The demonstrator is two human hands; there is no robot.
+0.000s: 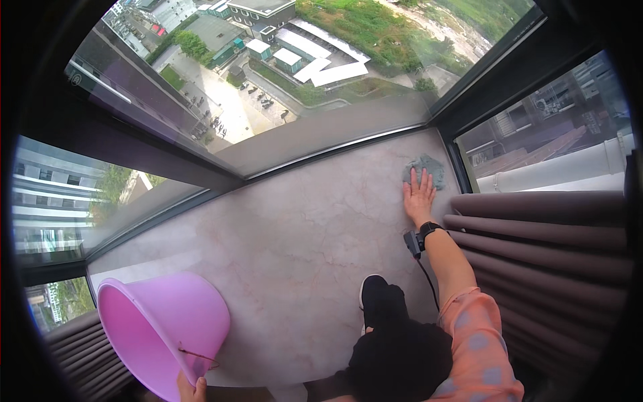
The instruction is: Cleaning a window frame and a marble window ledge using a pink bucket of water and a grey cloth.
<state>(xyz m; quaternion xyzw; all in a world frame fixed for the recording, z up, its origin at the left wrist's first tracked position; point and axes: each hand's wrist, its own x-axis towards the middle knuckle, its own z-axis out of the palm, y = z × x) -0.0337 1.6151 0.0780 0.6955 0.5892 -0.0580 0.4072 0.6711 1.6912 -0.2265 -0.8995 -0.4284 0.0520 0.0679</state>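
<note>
My right hand [419, 198] lies flat with fingers slightly spread, pressing on a grey-green cloth [432, 171] in the far right corner of a marble-patterned window sill [281, 251]. The cloth is bunched and sticks out beyond my fingertips and to their right. At the lower left, my left hand [192, 389] grips the rim of a pink plastic bucket [196, 311], partly cut off by the picture's bottom edge. Tilted, the bucket has its mouth facing left, and a thin wire handle [198, 356] shows near my hand. The part of its inside that shows holds nothing visible.
Dark window frames [336, 148] border the sill, with buildings and ground far below the glass. Brown curtains hang at the right [537, 251] and lower left [90, 357]. My black shoe [379, 296] rests on the sill. A wrist device [416, 243] trails a black cable.
</note>
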